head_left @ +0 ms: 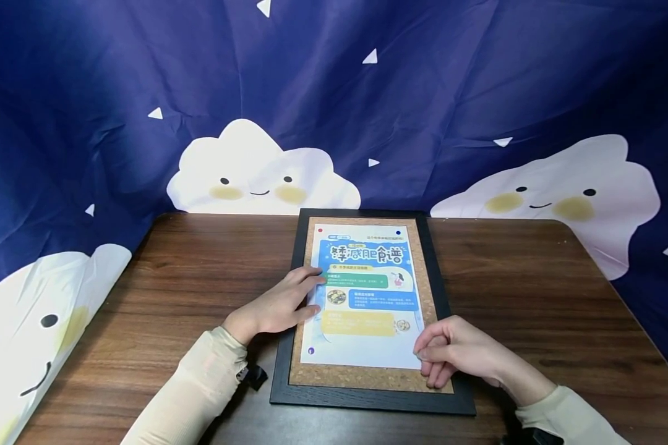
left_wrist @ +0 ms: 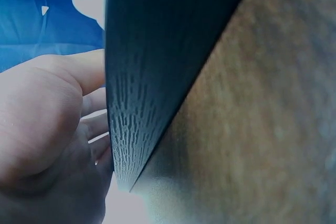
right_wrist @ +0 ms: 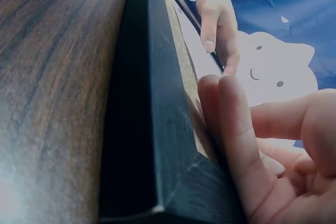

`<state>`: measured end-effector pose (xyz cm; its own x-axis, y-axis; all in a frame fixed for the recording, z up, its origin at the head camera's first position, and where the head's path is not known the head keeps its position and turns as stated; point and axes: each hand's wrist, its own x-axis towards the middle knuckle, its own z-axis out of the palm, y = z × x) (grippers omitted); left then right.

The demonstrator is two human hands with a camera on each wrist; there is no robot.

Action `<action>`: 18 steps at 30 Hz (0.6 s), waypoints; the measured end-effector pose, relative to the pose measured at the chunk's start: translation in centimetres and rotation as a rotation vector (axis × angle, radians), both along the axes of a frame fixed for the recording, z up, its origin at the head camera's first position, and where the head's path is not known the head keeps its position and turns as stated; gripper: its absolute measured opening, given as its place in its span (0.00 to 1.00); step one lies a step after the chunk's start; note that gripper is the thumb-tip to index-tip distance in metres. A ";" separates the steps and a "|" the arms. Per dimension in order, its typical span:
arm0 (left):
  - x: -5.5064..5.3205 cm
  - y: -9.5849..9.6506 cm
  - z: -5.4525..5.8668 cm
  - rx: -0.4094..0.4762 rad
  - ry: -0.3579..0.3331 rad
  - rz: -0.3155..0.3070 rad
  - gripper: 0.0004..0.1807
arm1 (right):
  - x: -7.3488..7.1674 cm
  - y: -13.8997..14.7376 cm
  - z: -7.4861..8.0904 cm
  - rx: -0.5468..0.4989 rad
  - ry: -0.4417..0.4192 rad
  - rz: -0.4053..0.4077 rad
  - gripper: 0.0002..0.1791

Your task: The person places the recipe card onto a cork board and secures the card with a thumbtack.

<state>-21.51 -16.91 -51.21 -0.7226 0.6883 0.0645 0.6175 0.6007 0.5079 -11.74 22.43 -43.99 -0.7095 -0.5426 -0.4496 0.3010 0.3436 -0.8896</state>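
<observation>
A printed poster [head_left: 362,351] with blue, green and yellow panels lies on a cork board [head_left: 351,376] in a black frame [head_left: 367,400]. Round pin heads show on it: a red one [head_left: 320,230] top left, a dark blue one [head_left: 398,233] top right, a purple one [head_left: 311,350] bottom left. My left hand [head_left: 278,303] reaches across the frame's left side, its extended fingertips resting on the poster's left edge. My right hand [head_left: 459,352] is at the poster's lower right corner, thumb and index fingertips together; I cannot tell what is between them.
Brown wood-grain table [head_left: 200,259] surrounds the frame. Behind it hangs a dark blue curtain [head_left: 312,74] with white smiling clouds. The left wrist view shows the frame's black side [left_wrist: 136,103] close up; the right wrist view shows its mitred corner [right_wrist: 184,182].
</observation>
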 end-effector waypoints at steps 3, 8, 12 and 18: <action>0.0 0.1 0.2 0.003 -0.003 -0.001 0.34 | -0.2 0.1 0.1 -0.006 -0.018 0.017 0.10; 0.3 0.2 0.5 0.016 -0.014 0.004 0.34 | -0.4 0.0 0.5 -0.001 -0.030 0.044 0.09; 0.3 0.2 0.4 0.015 -0.018 0.007 0.34 | -0.5 0.1 0.8 -0.002 -0.021 0.074 0.09; 0.1 0.1 0.3 0.017 -0.016 0.006 0.34 | -0.6 0.2 1.0 0.006 -0.002 0.105 0.09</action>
<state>-21.39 -16.81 -50.91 -0.7279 0.6826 0.0643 0.6054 0.5959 0.5276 -12.36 22.62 -43.03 -0.6478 -0.6113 -0.4546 0.2645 0.3791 -0.8867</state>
